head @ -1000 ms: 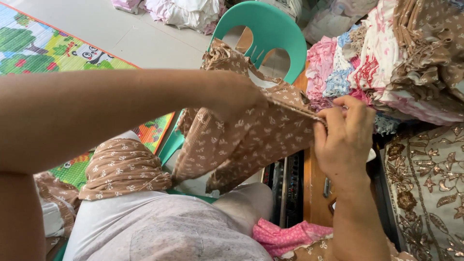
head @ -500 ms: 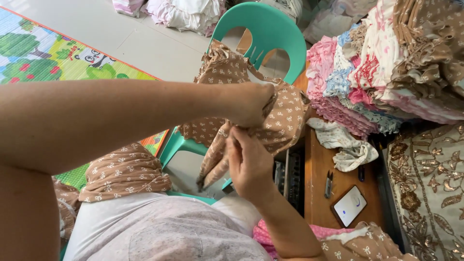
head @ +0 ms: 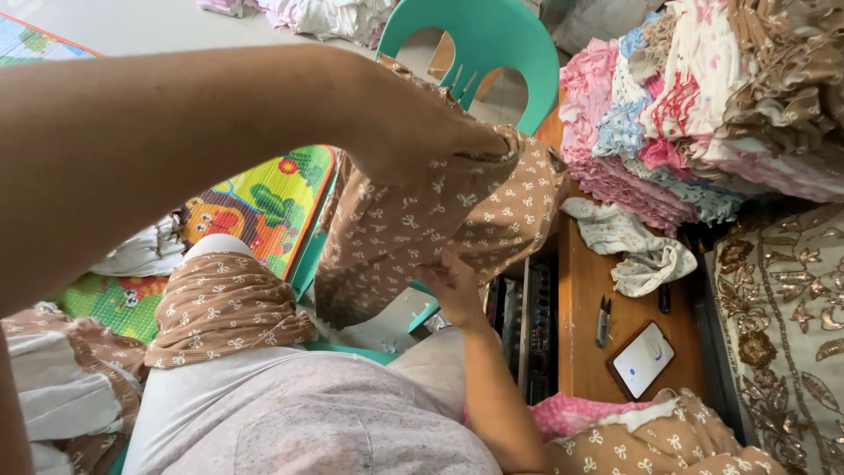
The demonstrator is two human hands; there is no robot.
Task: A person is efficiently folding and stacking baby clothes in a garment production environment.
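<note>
The left forearm stretches across the view from the left edge, bare and nearly level, and its left hand is closed in a pinch at the top, knuckles turned away. The right forearm rises from the lower middle, wrist bent slightly inward. Its right hand sits below and just right of the left hand's grip, fingers curled shut.

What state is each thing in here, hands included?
Left hand: raised, gripping the brown patterned garment at its top.
Right hand: pinching the garment lower down.
Brown patterned garment: held up, hanging crumpled.
Phone: flat on the wooden table, screen lit.
Stacked clothes: folded, piled.
Green chair: upright, unoccupied.
</note>
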